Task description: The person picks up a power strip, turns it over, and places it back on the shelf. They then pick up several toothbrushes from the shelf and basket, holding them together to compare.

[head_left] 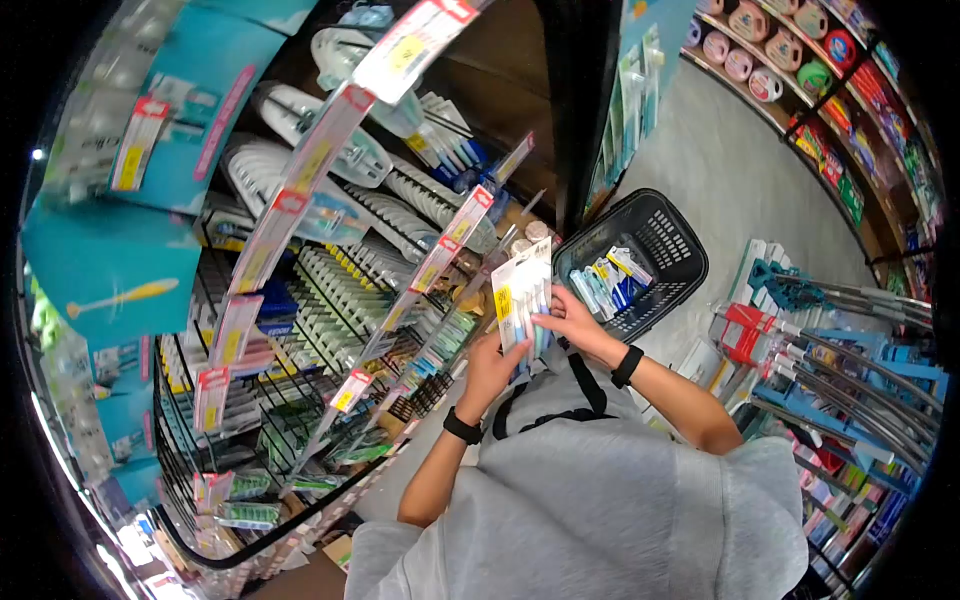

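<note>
A toothbrush pack (520, 297) with a white and yellow card is held upright in front of my body. My left hand (493, 368) grips its lower left edge. On the other side my right hand (578, 325) closes on the pack's right edge, thumb across the front. Colored handles show through the clear lower part. Just beyond the pack stands a black shopping basket (683, 265) with several packaged items (612, 280) inside, some blue, white and yellow.
To the left, a rack of hanging toothbrush packs (350, 300) has price-tag strips (440, 250) jutting out. Mop handles (860, 370) crowd the right side. Shelves of bottles (785, 48) line the far right, across a grey floor (690, 140).
</note>
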Demonstrator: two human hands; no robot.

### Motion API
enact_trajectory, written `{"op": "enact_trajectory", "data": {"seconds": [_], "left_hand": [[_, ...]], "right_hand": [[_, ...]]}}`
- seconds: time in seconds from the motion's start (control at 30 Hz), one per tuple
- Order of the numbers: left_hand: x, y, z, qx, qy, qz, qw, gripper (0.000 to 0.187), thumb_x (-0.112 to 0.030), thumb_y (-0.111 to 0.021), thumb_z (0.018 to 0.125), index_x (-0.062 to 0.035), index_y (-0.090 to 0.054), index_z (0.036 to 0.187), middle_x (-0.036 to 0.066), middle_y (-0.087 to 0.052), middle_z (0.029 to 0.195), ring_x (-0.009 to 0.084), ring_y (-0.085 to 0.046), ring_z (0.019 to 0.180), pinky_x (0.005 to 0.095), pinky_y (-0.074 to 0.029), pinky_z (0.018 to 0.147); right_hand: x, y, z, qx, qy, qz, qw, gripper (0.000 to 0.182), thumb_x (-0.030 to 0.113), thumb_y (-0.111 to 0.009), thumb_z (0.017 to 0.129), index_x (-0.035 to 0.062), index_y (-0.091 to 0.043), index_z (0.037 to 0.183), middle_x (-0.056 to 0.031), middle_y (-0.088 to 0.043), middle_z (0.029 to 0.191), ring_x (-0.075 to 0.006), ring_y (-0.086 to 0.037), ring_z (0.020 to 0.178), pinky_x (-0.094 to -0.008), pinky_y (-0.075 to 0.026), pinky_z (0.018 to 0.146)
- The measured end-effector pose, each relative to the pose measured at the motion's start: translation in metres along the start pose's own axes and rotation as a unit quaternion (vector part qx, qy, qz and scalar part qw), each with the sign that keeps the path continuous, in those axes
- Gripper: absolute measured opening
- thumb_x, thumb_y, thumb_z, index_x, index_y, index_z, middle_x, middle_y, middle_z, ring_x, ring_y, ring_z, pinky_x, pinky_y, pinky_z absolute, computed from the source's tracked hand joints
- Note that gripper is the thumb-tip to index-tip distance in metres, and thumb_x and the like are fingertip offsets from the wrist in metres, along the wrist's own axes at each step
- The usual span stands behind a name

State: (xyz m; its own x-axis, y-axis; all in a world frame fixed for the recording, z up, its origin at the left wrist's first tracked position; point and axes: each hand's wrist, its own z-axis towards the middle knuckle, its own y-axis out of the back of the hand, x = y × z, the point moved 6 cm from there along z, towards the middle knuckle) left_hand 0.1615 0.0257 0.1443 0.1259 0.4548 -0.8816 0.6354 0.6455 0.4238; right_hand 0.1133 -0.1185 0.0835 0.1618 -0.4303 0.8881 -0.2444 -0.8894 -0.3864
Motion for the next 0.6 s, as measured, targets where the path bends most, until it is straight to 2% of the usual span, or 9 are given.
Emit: {"op": "enact_trajectory", "data": {"seconds": [0.1, 0.13, 0.23, 0.33, 0.4, 0.43, 0.47, 0.53, 0.6], "left_hand": [[0.025, -0.020, 0.016, 0.004, -0.027, -0.056, 0.998, 0.026, -0.020, -0.064, 0.079, 0.0004, -0.062, 0.094, 0.008, -0.064, 0.073, 0.0177, -0.062, 0.066, 0.0296, -0.047, 0.064], [0.035, -0.029, 0.023, 0.008, -0.021, -0.073, 0.997, 0.031, -0.018, -0.064, 0.079, 0.0006, -0.057, 0.103, 0.010, -0.064, 0.082, 0.0183, -0.063, 0.078, 0.0297, -0.047, 0.072], [0.039, -0.047, 0.052, 0.003, -0.014, -0.080, 0.997, 0.041, -0.013, -0.061, 0.082, -0.0002, -0.044, 0.118, 0.010, -0.057, 0.106, 0.0131, -0.054, 0.095, 0.0278, -0.044, 0.080], [0.038, -0.064, 0.084, -0.001, -0.028, -0.218, 0.976, 0.046, -0.009, -0.058, 0.083, -0.0016, -0.037, 0.123, 0.011, -0.053, 0.112, 0.0135, -0.052, 0.100, 0.0285, -0.043, 0.082], [0.044, -0.064, 0.092, 0.001, 0.024, -0.231, 0.973, 0.048, -0.008, -0.058, 0.083, -0.0015, -0.035, 0.124, 0.010, -0.052, 0.112, 0.0135, -0.051, 0.099, 0.0285, -0.043, 0.081], [0.047, -0.063, 0.095, 0.002, 0.049, -0.237, 0.970, 0.048, -0.008, -0.058, 0.083, -0.0015, -0.034, 0.125, 0.010, -0.051, 0.112, 0.0135, -0.051, 0.098, 0.0285, -0.043, 0.080], [0.058, -0.059, 0.094, -0.009, 0.053, -0.172, 0.984, 0.048, -0.010, -0.058, 0.084, -0.0012, -0.035, 0.125, 0.009, -0.054, 0.106, 0.0142, -0.052, 0.092, 0.0276, -0.043, 0.077], [0.077, -0.053, 0.084, 0.033, 0.071, -0.155, 0.985, 0.047, -0.012, -0.057, 0.085, -0.0012, -0.036, 0.125, 0.009, -0.055, 0.102, 0.0148, -0.053, 0.088, 0.0274, -0.044, 0.076], [0.078, -0.041, 0.062, 0.045, 0.070, -0.109, 0.991, 0.038, -0.012, -0.055, 0.086, -0.0018, -0.040, 0.120, 0.006, -0.059, 0.090, 0.0126, -0.055, 0.081, 0.0277, -0.044, 0.077]], "right_hand": [[-0.016, 0.016, 0.006, -0.045, -0.004, 0.055, 0.997, 0.035, 0.014, -0.059, 0.085, 0.0035, -0.044, 0.115, -0.0049, -0.056, 0.102, -0.0098, -0.053, 0.090, -0.0234, -0.043, 0.078], [-0.021, 0.023, 0.009, -0.064, -0.006, 0.072, 0.995, 0.034, 0.014, -0.058, 0.086, 0.0034, -0.044, 0.115, -0.0048, -0.056, 0.102, -0.0097, -0.053, 0.090, -0.0233, -0.043, 0.078], [-0.040, 0.052, 0.034, -0.118, 0.036, 0.088, 0.988, 0.031, 0.013, -0.054, 0.088, 0.0023, -0.045, 0.115, -0.0046, -0.057, 0.102, -0.0095, -0.052, 0.092, -0.0232, -0.042, 0.081], [-0.031, 0.085, 0.066, -0.184, 0.077, -0.034, 0.979, 0.031, 0.013, -0.054, 0.087, 0.0002, -0.048, 0.114, -0.0067, -0.056, 0.104, -0.0128, -0.051, 0.095, -0.0260, -0.041, 0.083], [-0.010, 0.100, 0.086, -0.217, 0.147, -0.138, 0.955, 0.032, 0.013, -0.054, 0.086, 0.0000, -0.049, 0.114, -0.0094, -0.058, 0.102, -0.0169, -0.053, 0.095, -0.0289, -0.041, 0.083], [-0.010, 0.107, 0.097, -0.223, 0.119, -0.154, 0.955, 0.034, 0.017, -0.054, 0.085, 0.0016, -0.048, 0.115, -0.0140, -0.058, 0.102, -0.0227, -0.055, 0.095, -0.0313, -0.042, 0.083], [-0.010, 0.114, 0.107, -0.242, 0.120, -0.179, 0.946, 0.036, 0.019, -0.054, 0.085, 0.0023, -0.048, 0.116, -0.0160, -0.058, 0.103, -0.0253, -0.056, 0.096, -0.0325, -0.042, 0.082], [-0.008, 0.122, 0.124, -0.256, 0.123, -0.200, 0.938, 0.039, 0.024, -0.054, 0.085, 0.0027, -0.047, 0.117, -0.0197, -0.057, 0.106, -0.0309, -0.056, 0.098, -0.0354, -0.042, 0.082], [0.001, 0.121, 0.135, -0.258, 0.136, -0.205, 0.934, 0.039, 0.024, -0.054, 0.085, 0.0029, -0.047, 0.117, -0.0189, -0.058, 0.106, -0.0303, -0.056, 0.098, -0.0351, -0.042, 0.082]]}}
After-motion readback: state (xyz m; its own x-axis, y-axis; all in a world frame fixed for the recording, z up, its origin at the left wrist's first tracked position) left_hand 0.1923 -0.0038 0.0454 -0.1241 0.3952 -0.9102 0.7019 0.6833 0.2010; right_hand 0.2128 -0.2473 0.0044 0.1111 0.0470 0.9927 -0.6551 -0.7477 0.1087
